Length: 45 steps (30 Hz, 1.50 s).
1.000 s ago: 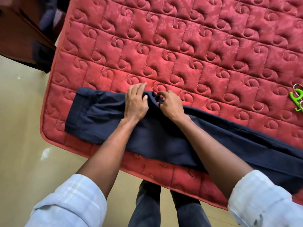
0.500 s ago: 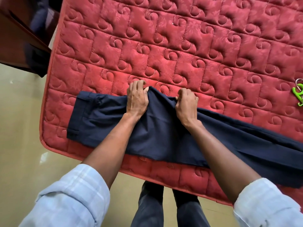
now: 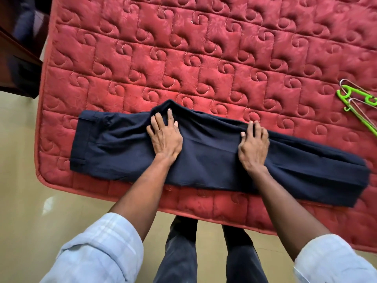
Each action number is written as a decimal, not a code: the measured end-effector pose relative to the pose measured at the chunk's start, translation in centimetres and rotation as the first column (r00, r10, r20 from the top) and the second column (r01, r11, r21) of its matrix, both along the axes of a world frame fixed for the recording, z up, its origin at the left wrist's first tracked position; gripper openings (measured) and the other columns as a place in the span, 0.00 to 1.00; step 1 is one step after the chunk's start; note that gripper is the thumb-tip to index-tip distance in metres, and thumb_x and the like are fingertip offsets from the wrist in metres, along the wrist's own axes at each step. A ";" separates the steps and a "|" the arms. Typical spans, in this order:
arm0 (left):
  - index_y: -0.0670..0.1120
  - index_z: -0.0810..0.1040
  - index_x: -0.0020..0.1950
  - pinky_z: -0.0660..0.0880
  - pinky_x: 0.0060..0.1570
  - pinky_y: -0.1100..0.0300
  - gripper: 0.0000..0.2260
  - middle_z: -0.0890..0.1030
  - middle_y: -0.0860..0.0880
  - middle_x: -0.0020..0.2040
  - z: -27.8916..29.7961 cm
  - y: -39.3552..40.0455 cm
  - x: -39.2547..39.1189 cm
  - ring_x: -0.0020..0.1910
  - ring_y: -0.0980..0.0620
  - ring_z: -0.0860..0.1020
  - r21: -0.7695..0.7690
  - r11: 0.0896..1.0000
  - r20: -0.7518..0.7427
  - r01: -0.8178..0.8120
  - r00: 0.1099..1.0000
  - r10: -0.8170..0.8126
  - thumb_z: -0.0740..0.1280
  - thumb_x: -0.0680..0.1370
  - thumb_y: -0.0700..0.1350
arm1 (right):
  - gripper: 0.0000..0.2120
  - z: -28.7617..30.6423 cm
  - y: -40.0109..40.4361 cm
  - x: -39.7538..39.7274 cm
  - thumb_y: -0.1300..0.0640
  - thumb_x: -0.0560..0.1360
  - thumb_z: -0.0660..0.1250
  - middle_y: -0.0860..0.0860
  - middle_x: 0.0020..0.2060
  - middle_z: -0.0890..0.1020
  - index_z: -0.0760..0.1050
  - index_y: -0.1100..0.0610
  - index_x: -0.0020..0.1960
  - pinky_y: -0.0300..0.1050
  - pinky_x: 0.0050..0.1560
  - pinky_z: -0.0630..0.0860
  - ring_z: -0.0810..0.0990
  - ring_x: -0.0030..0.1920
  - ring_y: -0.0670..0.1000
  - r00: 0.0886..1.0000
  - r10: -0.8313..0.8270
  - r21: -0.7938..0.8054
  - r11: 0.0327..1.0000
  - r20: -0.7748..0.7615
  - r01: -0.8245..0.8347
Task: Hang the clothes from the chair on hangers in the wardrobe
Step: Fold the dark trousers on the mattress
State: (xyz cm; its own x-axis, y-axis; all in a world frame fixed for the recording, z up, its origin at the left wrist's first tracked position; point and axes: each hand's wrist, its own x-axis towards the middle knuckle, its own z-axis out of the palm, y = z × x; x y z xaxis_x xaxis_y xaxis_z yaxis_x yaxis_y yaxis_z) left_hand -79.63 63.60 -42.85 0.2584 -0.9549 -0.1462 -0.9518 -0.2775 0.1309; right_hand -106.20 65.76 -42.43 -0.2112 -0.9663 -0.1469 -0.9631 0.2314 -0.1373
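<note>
Flat beneath both hands' fingers (image 3: 170,117): trousers (image 3: 204,158)

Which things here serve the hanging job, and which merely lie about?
Job: navy trousers, green hanger, wire hangers, left hand, right hand.
Lying about: red mattress, dark wooden furniture.
</note>
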 end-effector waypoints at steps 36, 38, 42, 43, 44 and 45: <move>0.48 0.79 0.51 0.62 0.48 0.51 0.09 0.77 0.45 0.43 1.0 6.1 -39.5 0.45 0.43 0.73 -0.412 0.832 0.072 0.371 0.924 -0.376 0.67 0.72 0.40 | 0.04 5.1 9.2 -36.8 0.61 0.72 0.65 0.54 0.42 0.77 0.71 0.60 0.46 0.53 0.51 0.71 0.75 0.45 0.57 0.829 -0.037 -0.254 0.943 0.559 0.213; 0.46 0.79 0.52 0.62 0.47 0.51 0.08 0.78 0.45 0.41 0.8 5.7 -39.9 0.42 0.42 0.75 -0.407 0.843 0.061 0.353 0.931 -0.360 0.66 0.74 0.40 | 0.04 5.4 9.0 -36.2 0.61 0.74 0.64 0.51 0.41 0.77 0.70 0.60 0.47 0.50 0.48 0.71 0.76 0.43 0.55 0.769 -0.115 -0.213 0.926 0.629 0.312; 0.45 0.78 0.51 0.64 0.43 0.51 0.07 0.77 0.46 0.38 0.6 5.5 -40.5 0.36 0.42 0.76 -0.391 0.861 0.033 0.326 0.939 -0.341 0.62 0.76 0.39 | 0.08 5.6 8.0 -35.0 0.61 0.78 0.63 0.55 0.42 0.80 0.72 0.62 0.55 0.52 0.46 0.70 0.79 0.45 0.61 0.719 -0.208 -0.193 0.881 0.664 0.433; 0.45 0.78 0.50 0.65 0.42 0.51 0.07 0.77 0.46 0.38 0.5 5.5 -40.6 0.36 0.43 0.76 -0.395 0.865 0.019 0.310 0.944 -0.329 0.62 0.77 0.39 | 0.10 5.5 7.7 -34.8 0.60 0.78 0.63 0.58 0.45 0.82 0.72 0.61 0.59 0.52 0.46 0.69 0.80 0.47 0.63 0.741 -0.219 -0.200 0.880 0.634 0.431; 0.45 0.78 0.51 0.66 0.42 0.51 0.07 0.78 0.46 0.38 0.5 5.4 -40.7 0.35 0.43 0.75 -0.401 0.868 0.005 0.292 0.948 -0.317 0.61 0.77 0.39 | 0.12 5.4 7.3 -34.6 0.59 0.79 0.62 0.60 0.48 0.83 0.72 0.60 0.61 0.52 0.46 0.69 0.80 0.49 0.64 0.761 -0.239 -0.197 0.880 0.603 0.432; 0.45 0.78 0.51 0.67 0.41 0.50 0.08 0.78 0.46 0.39 0.4 5.4 -40.8 0.35 0.43 0.75 -0.406 0.869 -0.006 0.281 0.951 -0.310 0.61 0.77 0.39 | 0.14 5.1 7.1 -34.5 0.58 0.79 0.62 0.61 0.50 0.83 0.71 0.60 0.63 0.52 0.46 0.69 0.79 0.50 0.65 0.771 -0.265 -0.185 0.878 0.580 0.441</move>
